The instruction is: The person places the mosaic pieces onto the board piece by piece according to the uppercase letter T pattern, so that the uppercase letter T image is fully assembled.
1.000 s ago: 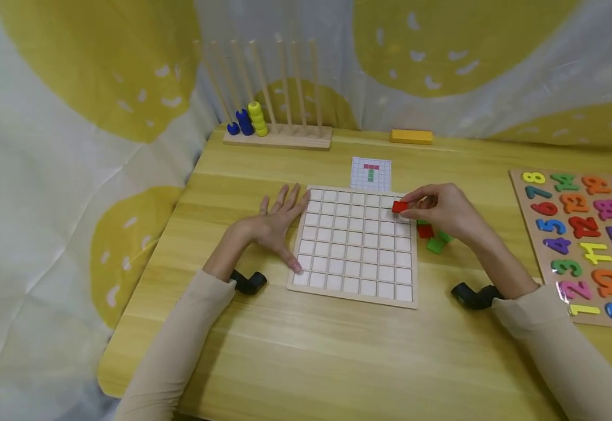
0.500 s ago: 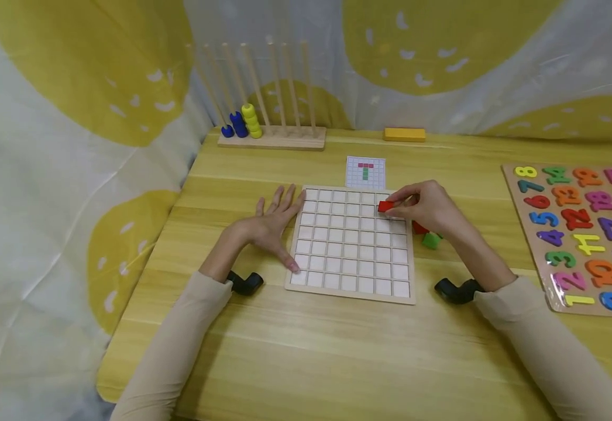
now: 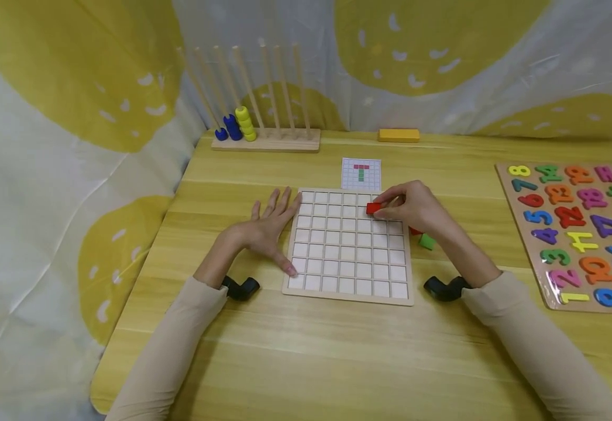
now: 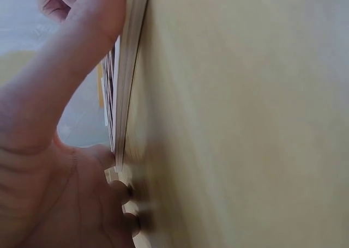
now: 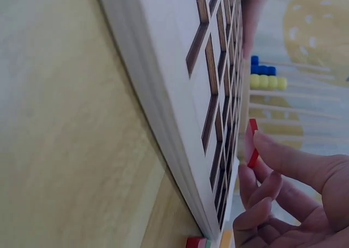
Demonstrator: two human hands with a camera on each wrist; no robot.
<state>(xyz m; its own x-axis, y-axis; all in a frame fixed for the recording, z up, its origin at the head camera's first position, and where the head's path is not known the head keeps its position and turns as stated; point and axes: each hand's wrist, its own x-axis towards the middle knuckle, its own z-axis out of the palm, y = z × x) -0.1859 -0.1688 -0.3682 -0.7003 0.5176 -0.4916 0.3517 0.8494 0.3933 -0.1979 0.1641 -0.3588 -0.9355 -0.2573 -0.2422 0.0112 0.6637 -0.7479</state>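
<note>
My right hand [image 3: 413, 206] pinches a red square tile [image 3: 372, 208] between thumb and fingertips, over the upper right part of a wooden grid board [image 3: 348, 299]. In the right wrist view the thin red tile [image 5: 252, 143] stands on edge in the pinch, close to the board's recessed cells. My left hand [image 3: 266, 233] lies spread at the board's left side, its thumb on the lower left corner and its fingertips near the upper left one. The left wrist view shows this hand [image 4: 60, 188] along the board's edge [image 4: 128, 68]. A pattern card [image 3: 361, 173] with a red and green T lies behind the board.
A green tile [image 3: 427, 241] and a partly hidden red tile [image 3: 415, 231] lie right of the board. A number puzzle board [image 3: 543, 280] is farther right. Behind stand a bead-and-peg counter [image 3: 265, 144] and a yellow block [image 3: 398, 135] by the patterned curtain.
My right hand has carried the red tile leftward over the board's upper part. The left hand keeps its place at the board's side; the head view has shifted slightly.
</note>
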